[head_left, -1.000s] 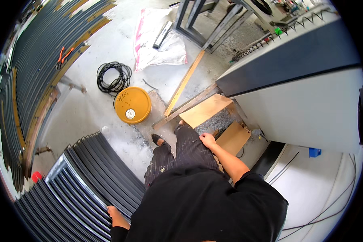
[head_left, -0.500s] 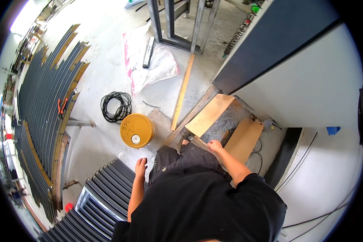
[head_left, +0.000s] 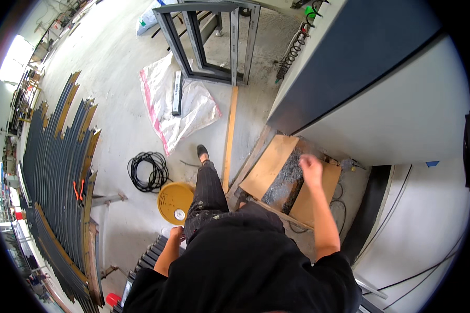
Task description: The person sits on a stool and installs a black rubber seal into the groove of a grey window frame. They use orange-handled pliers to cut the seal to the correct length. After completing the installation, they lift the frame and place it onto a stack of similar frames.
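My right hand (head_left: 311, 169) is held out above a tray of grey metal shavings (head_left: 284, 180), its fingers curled loosely and slightly blurred; I see nothing in them. Brown cardboard sheets (head_left: 269, 167) lie over the shavings. My left hand (head_left: 177, 235) hangs beside my left thigh, near a yellow-lidded bucket (head_left: 173, 204); its fingers are partly hidden. One of my feet (head_left: 202, 152) is stretched forward on the floor, between a coil of black cable (head_left: 148, 172) and a yellow wooden strip (head_left: 230, 138).
Long dark profiles (head_left: 57, 188) with orange-handled pliers (head_left: 79, 191) lie stacked at left. Ahead, a grey window frame (head_left: 209, 78) stands by a plastic sheet (head_left: 156, 99) bearing a short profile (head_left: 177, 94). A large blue-and-white cabinet (head_left: 371, 99) fills the right. More profiles (head_left: 150, 254) lie at lower left.
My leg has swung forward past the bucket. My right hand has risen and moved forward over the shavings, while my left hand has drawn back toward my thigh. The view has shifted.
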Motion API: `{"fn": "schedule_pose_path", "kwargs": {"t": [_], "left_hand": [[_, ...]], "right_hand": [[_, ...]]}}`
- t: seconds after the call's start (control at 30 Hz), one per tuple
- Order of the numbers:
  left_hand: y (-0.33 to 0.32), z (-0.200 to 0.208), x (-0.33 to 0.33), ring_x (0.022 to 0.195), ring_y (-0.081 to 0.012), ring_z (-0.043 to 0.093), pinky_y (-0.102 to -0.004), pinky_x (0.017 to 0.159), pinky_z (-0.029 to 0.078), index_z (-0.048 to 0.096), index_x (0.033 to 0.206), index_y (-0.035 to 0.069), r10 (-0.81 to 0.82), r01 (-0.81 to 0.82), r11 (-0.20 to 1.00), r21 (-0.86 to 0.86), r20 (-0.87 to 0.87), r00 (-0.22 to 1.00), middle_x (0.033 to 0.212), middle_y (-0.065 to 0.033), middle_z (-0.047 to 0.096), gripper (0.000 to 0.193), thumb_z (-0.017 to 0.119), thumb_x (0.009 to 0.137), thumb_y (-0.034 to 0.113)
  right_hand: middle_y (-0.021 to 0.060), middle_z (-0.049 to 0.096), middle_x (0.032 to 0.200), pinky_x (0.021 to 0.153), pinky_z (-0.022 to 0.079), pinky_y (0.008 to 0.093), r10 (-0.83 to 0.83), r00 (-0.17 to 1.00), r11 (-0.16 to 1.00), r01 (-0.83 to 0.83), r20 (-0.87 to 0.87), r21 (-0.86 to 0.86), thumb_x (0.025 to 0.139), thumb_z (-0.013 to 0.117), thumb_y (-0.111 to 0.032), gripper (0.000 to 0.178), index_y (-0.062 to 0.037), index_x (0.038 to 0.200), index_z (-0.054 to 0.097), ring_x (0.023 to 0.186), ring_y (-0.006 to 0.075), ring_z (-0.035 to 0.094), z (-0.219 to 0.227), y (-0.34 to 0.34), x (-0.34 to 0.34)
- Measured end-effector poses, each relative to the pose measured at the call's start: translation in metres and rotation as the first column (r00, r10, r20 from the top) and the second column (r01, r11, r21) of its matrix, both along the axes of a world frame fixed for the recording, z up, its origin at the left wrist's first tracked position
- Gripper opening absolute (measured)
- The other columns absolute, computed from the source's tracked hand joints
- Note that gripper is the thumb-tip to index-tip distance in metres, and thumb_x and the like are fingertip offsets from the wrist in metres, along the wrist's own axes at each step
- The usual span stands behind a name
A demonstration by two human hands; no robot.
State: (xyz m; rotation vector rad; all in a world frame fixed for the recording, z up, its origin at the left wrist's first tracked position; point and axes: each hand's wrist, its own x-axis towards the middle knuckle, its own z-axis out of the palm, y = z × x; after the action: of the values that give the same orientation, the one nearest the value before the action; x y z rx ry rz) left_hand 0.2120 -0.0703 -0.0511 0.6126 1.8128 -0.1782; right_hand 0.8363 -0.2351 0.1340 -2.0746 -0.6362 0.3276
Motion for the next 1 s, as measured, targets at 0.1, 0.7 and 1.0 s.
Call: {"fn": "schedule_pose_path", "kwargs": {"t": [0.1, 0.7, 1.0], "left_hand": [[0.082, 0.041, 0.08, 0.077, -0.0251, 0.06, -0.0434, 0.075, 0.052, 0.064, 0.099, 0.01, -0.229, 0.226, 0.972, 0.061, 0.043, 0.973, 0.085, -0.0049, 0.06, 0.02, 0.058, 0.086, 0.024], [0.544, 0.028, 0.213, 0.061, -0.0163, 0.063, -0.0264, 0.051, 0.05, 0.062, 0.105, 0.001, -0.308, 0.247, 0.922, 0.298, 0.178, 0.934, 0.077, -0.0081, 0.066, 0.023, 0.054, 0.09, 0.016], [0.528, 0.018, 0.271, 0.079, -0.0234, 0.068, -0.0352, 0.067, 0.054, 0.061, 0.11, 0.004, -0.403, 0.412, 0.91, 0.034, 0.301, 0.864, 0.092, -0.011, 0.071, 0.033, 0.048, 0.098, 0.032]], "right_hand": [[0.0151, 0.067, 0.105, 0.087, 0.051, 0.0412, -0.049, 0.814, 0.983, 0.143, 0.579, -0.117, 0.085, 0.066, -0.005, 0.019, -0.002, 0.104, 0.068, 0.1, 0.0326, 0.063, 0.126, 0.083, 0.051], [0.0246, 0.034, 0.143, 0.106, 0.036, 0.0523, 0.049, -0.383, 0.754, 0.62, 0.923, 0.217, 0.093, 0.063, -0.039, 0.042, -0.0227, 0.132, 0.061, 0.132, 0.0436, 0.038, 0.324, 0.272, 0.238], [0.0298, 0.034, 0.146, 0.108, 0.023, 0.0547, -0.059, -0.378, 0.818, 0.512, 0.924, 0.262, 0.095, 0.057, -0.033, 0.04, -0.0138, 0.129, 0.062, 0.137, 0.0439, 0.029, 0.324, 0.292, 0.235]]}}
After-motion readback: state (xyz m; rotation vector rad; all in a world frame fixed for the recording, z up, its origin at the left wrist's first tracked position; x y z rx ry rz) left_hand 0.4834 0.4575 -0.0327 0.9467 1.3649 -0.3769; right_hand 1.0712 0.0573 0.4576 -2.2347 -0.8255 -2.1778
